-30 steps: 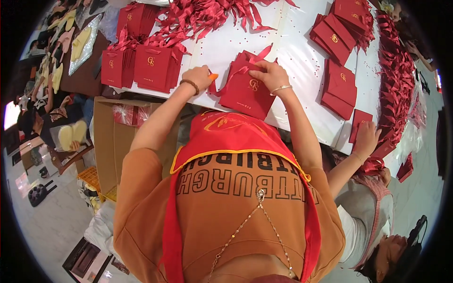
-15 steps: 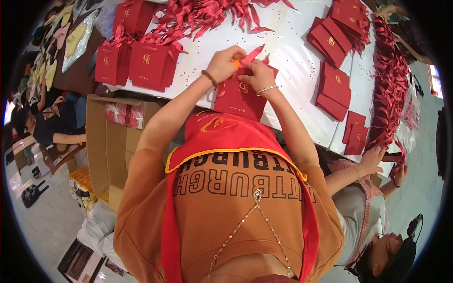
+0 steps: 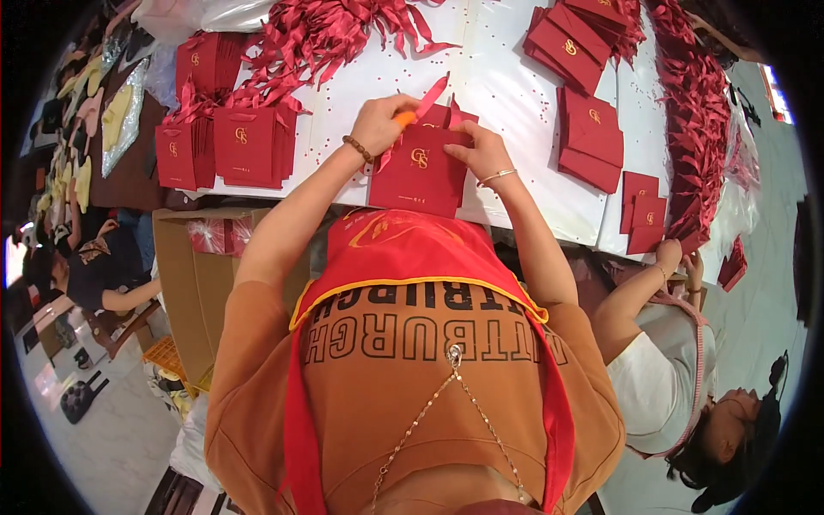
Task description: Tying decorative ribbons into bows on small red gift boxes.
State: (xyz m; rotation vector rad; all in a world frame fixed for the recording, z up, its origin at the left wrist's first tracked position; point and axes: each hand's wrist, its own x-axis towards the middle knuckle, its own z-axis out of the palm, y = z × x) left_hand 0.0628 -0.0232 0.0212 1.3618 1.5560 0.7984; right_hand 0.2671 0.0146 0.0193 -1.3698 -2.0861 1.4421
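Observation:
A dark red paper gift bag (image 3: 418,184) with a gold emblem lies flat at the table's near edge, just in front of my apron. My left hand (image 3: 382,126) is closed at its upper left, pinching a red ribbon (image 3: 433,96) whose dark tip points up and away. A small orange piece (image 3: 404,118) shows at those fingertips; its kind is unclear. My right hand (image 3: 485,156) grips the bag's upper right edge, thumb on the front. Behind it, part of another red bag (image 3: 438,116) shows, with a ribbon loop standing up.
Upright red bags with ribbons (image 3: 255,150) stand at the left, beside a heap of loose red ribbons (image 3: 330,34). More flat bags (image 3: 590,142) lie in stacks at the right. An open cardboard box (image 3: 184,283) sits below the table's left edge. A co-worker's hand (image 3: 669,255) is at the right corner.
My right hand has shifted from the ribbon near the bag's top to its upper right edge. The bag's front now shows more fully. The co-worker's hands have moved slightly.

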